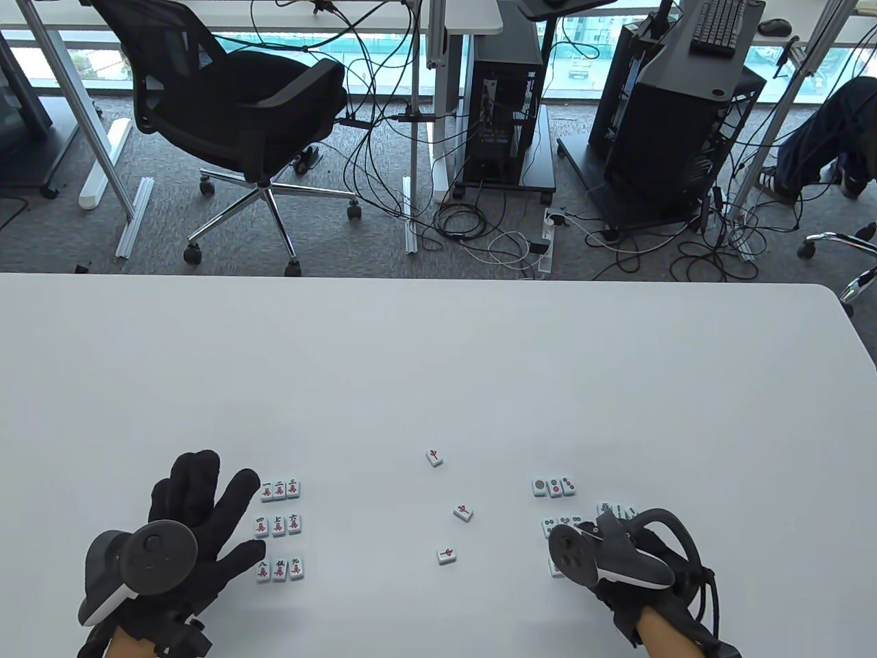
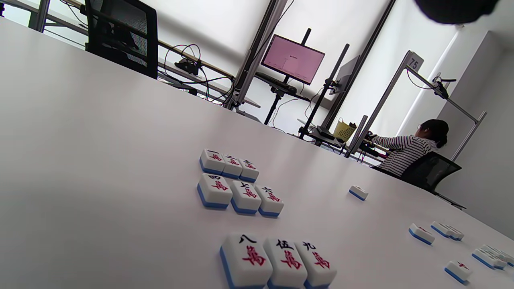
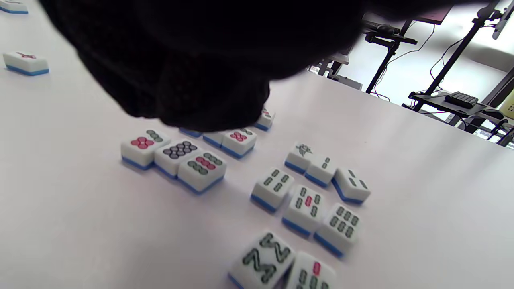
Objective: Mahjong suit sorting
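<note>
Office-type lab space. White work table (image 1: 438, 356) in front; past it grey carpet with a black mesh office chair (image 1: 240, 116) at 11 o'clock. PC towers (image 1: 503, 103) on rolling stands at 12 to 1 o'clock, loose cables (image 1: 479, 233) and a power strip all over the floor. Keyboard (image 1: 719, 27) and mouse on a desk at 1 o'clock. Left wrist view: pink-lit monitor (image 2: 293, 59) on a stand, seated person in striped top (image 2: 405, 146) at another station.

Bright, even daylight; soft faint shadows under the tiles (image 2: 241, 194); right wrist view's dark glove (image 3: 192, 56) looms blurred.
</note>
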### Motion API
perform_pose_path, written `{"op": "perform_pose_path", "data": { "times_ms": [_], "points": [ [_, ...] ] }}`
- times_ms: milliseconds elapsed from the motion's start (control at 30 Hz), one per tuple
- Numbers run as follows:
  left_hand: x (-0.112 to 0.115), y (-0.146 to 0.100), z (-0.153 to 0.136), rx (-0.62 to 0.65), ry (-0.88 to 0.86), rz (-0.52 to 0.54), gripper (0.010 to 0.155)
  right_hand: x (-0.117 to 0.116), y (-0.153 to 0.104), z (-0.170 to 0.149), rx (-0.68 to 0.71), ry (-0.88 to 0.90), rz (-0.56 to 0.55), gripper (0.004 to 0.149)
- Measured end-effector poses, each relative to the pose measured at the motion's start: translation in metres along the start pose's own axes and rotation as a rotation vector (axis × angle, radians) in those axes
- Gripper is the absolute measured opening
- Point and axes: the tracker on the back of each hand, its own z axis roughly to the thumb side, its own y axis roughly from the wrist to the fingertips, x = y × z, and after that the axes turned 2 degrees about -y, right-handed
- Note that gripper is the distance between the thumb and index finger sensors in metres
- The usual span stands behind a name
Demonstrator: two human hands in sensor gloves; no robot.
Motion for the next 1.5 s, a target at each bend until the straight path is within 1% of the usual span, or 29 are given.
{"op": "perform_pose_path", "data": {
  "times_ms": [100,200,233,333,467,800,967,1033,1100,1200,1300,1367,1433,1500],
  "points": [
    [0.0,0.0,0.0,-0.003,0.002,-0.003,0.081,-0.019,-0.008,-0.004,-0.016,0.016,0.03,0.059],
    [0.0,0.0,0.0,-0.005,0.004,-0.006,0.081,-0.03,-0.012,-0.005,-0.025,0.015,0.005,0.06],
    [0.0,0.0,0.0,-0.004,0.004,-0.006,0.081,-0.033,-0.012,-0.004,-0.026,0.014,-0.018,0.06],
    [0.0,0.0,0.001,-0.007,0.005,-0.009,0.081,-0.037,-0.012,-0.002,-0.022,-0.001,-0.035,0.059],
    [-0.001,0.0,0.001,-0.007,0.003,-0.007,0.081,-0.043,-0.011,-0.001,-0.02,-0.037,-0.024,0.059],
    [-0.001,0.0,0.001,-0.008,0.003,-0.008,0.081,-0.055,-0.012,-0.002,-0.058,-0.06,-0.031,0.059],
    [-0.001,0.0,0.001,-0.008,0.003,-0.008,0.081,-0.053,-0.013,-0.002,-0.083,-0.072,-0.027,0.059],
    [-0.001,0.0,0.001,-0.008,0.003,-0.008,0.081,-0.047,-0.014,-0.004,-0.089,-0.07,-0.036,0.061],
    [-0.001,0.0,0.001,-0.012,0.009,-0.014,0.081,-0.035,-0.016,-0.01,-0.124,-0.032,-0.062,0.063],
    [0.0,0.0,0.001,-0.015,0.011,-0.016,0.082,-0.011,-0.018,-0.027,-0.185,0.095,-0.113,0.065],
    [0.0,0.001,0.002,-0.011,0.014,-0.012,0.082,0.014,-0.021,-0.04,-0.23,0.181,-0.21,0.067],
    [0.0,0.001,0.002,-0.01,0.015,-0.011,0.082,0.03,-0.024,-0.045,-0.254,0.217,-0.297,0.07],
    [0.0,0.001,0.002,-0.012,0.014,-0.01,0.081,0.045,-0.027,-0.05,-0.268,0.246,-0.409,0.073],
    [0.0,0.001,0.002,-0.011,0.014,-0.008,0.081,0.055,-0.03,-0.056,-0.291,0.26,-0.491,0.075]
  ]
}}
